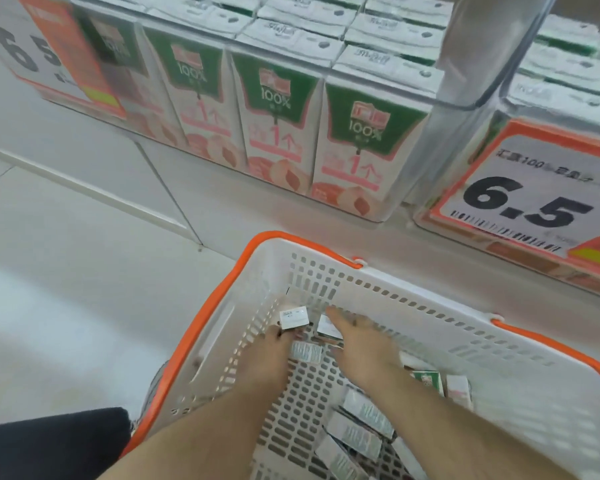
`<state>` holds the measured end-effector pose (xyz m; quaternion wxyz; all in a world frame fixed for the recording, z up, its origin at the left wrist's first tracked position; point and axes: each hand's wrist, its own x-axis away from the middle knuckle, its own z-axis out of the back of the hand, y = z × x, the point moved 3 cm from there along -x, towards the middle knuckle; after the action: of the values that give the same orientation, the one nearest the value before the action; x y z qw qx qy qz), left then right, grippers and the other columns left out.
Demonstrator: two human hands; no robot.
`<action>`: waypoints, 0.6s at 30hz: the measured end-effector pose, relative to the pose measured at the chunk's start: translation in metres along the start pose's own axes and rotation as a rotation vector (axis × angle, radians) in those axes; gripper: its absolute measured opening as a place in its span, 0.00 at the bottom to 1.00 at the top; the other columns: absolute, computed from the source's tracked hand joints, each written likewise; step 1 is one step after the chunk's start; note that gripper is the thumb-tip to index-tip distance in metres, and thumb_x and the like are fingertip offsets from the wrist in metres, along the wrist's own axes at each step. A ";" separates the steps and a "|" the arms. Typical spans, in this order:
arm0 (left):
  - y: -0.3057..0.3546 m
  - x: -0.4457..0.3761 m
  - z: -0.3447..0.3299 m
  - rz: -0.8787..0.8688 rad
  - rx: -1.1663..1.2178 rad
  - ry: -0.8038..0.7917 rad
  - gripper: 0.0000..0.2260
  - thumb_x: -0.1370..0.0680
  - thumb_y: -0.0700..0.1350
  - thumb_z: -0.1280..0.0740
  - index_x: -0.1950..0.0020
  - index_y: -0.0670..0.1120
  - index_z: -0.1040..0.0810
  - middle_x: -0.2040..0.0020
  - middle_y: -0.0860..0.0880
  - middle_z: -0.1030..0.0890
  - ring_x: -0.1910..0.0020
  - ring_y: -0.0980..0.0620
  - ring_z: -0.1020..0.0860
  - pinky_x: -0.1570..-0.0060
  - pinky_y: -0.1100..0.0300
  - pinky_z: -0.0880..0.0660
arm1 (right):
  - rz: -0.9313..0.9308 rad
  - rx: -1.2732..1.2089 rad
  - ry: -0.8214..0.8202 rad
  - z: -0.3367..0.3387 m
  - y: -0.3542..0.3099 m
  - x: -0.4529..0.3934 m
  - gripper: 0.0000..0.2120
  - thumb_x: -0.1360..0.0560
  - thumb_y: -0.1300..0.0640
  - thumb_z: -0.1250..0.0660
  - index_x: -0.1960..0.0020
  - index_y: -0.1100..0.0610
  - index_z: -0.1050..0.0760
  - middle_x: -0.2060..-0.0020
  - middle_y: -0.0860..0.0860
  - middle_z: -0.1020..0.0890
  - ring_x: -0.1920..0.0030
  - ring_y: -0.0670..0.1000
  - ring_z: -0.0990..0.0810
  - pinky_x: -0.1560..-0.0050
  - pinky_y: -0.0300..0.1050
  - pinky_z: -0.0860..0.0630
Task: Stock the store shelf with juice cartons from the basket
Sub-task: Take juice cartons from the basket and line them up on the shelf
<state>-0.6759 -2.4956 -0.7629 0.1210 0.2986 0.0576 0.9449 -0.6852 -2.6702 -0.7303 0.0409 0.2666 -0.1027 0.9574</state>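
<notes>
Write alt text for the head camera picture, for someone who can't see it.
Both hands reach into a white basket with an orange rim: the left hand holds a small juice carton, and the right hand stretches open over another carton. More cartons lie in the basket. Beyond it, a shelf holds rows of upright juice cartons and a 6.5 price sign.

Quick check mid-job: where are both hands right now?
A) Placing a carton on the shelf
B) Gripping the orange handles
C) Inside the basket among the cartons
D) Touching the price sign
C: the left hand and right hand reach into the white basket, at the small juice cartons.
</notes>
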 end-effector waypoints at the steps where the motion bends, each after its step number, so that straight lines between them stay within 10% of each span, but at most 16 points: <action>1: -0.002 -0.002 -0.002 0.006 0.007 0.000 0.32 0.25 0.35 0.39 0.23 0.53 0.40 0.30 0.47 0.32 0.40 0.45 0.25 0.45 0.51 0.24 | -0.004 -0.002 0.016 -0.002 -0.002 -0.001 0.32 0.20 0.50 0.38 0.24 0.36 0.52 0.27 0.55 0.34 0.36 0.58 0.25 0.44 0.52 0.24; 8: -0.005 0.006 0.005 0.038 0.267 -0.040 0.18 0.23 0.49 0.32 0.33 0.54 0.26 0.39 0.50 0.28 0.40 0.49 0.26 0.44 0.55 0.26 | -0.138 -0.348 0.067 0.005 0.004 0.010 0.23 0.22 0.57 0.34 0.29 0.46 0.32 0.42 0.51 0.20 0.47 0.55 0.20 0.51 0.45 0.24; 13: -0.008 0.027 0.032 0.097 0.785 -0.133 0.19 0.28 0.44 0.26 0.39 0.54 0.21 0.55 0.54 0.18 0.60 0.56 0.21 0.66 0.66 0.27 | -0.199 -0.728 -0.035 0.038 0.028 0.051 0.10 0.23 0.56 0.32 0.43 0.49 0.25 0.56 0.47 0.19 0.63 0.47 0.20 0.66 0.39 0.24; 18: 0.003 0.057 0.081 0.075 1.042 -0.244 0.12 0.26 0.43 0.26 0.43 0.46 0.20 0.50 0.47 0.16 0.52 0.50 0.19 0.45 0.53 0.22 | -0.220 -0.878 -0.012 0.077 0.033 0.094 0.01 0.25 0.63 0.31 0.53 0.60 0.22 0.61 0.55 0.17 0.69 0.49 0.21 0.69 0.40 0.26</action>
<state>-0.6742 -2.4806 -0.6649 -0.0715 0.4288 0.4938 0.7532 -0.7311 -2.7175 -0.6225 0.2512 0.2389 -0.4705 0.8114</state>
